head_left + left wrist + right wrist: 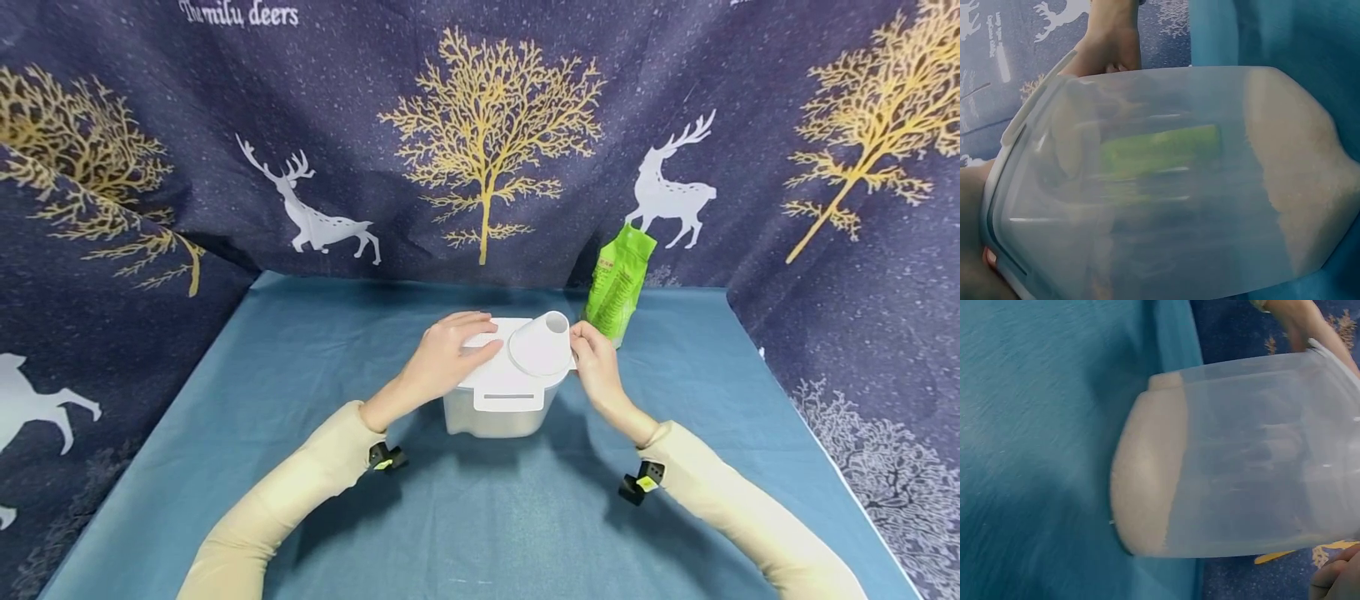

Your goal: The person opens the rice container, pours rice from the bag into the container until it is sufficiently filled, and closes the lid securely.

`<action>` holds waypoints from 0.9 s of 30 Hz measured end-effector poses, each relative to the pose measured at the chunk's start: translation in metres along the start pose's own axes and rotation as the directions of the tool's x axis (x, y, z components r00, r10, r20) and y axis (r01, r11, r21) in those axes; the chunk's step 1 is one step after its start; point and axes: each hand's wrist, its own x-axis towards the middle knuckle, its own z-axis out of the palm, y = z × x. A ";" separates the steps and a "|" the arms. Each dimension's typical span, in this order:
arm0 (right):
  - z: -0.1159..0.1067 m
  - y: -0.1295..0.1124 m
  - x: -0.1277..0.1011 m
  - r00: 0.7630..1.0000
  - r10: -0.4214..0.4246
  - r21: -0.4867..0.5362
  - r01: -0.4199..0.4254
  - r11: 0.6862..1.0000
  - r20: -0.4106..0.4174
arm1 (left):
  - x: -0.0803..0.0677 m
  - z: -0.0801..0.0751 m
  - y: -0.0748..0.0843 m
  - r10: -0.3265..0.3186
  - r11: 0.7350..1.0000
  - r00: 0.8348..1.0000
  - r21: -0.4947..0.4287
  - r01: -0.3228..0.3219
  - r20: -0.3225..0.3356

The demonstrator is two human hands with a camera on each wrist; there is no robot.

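Observation:
A translucent plastic container (495,422) with a white lid (491,372) stands on the cloth. A tapered white spout (536,343) rises from the lid's right half. Pale grains (1147,469) fill the container's bottom in both wrist views. My left hand (450,350) rests on the lid's left side, fingers and thumb extended across the top. At the lid's right edge, my right hand (597,367) has curled fingers and pinches the side latch (573,362). The front latch (508,399) hangs over the container's front wall. Part of the right hand's grip is hidden.
Behind the right hand a green bag (619,283) stands upright near the table's back edge. Blue cloth (487,533) covers the table. A dark curtain (420,225) with deer and trees hangs along the back and sides.

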 end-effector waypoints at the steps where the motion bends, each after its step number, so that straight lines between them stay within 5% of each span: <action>1: -0.001 -0.001 0.000 1.000 0.009 0.023 -0.009 1.000 0.001 | 0.000 -0.001 0.000 0.002 1.000 1.000 -0.014 -0.002 0.007; 11: -0.004 -0.007 0.001 0.988 0.145 0.171 -0.150 0.974 0.042 | 0.004 0.000 -0.007 0.009 0.995 1.000 -0.102 -0.011 -0.021; 20: 0.000 -0.002 0.000 0.981 0.154 0.388 -0.189 0.902 0.120 | 0.003 -0.001 -0.005 -0.054 0.992 0.998 -0.118 0.052 -0.018; 27: 0.001 0.001 0.000 0.980 0.124 0.427 -0.180 0.886 0.157 | 0.003 0.001 -0.003 -0.029 0.993 0.999 -0.111 0.026 -0.032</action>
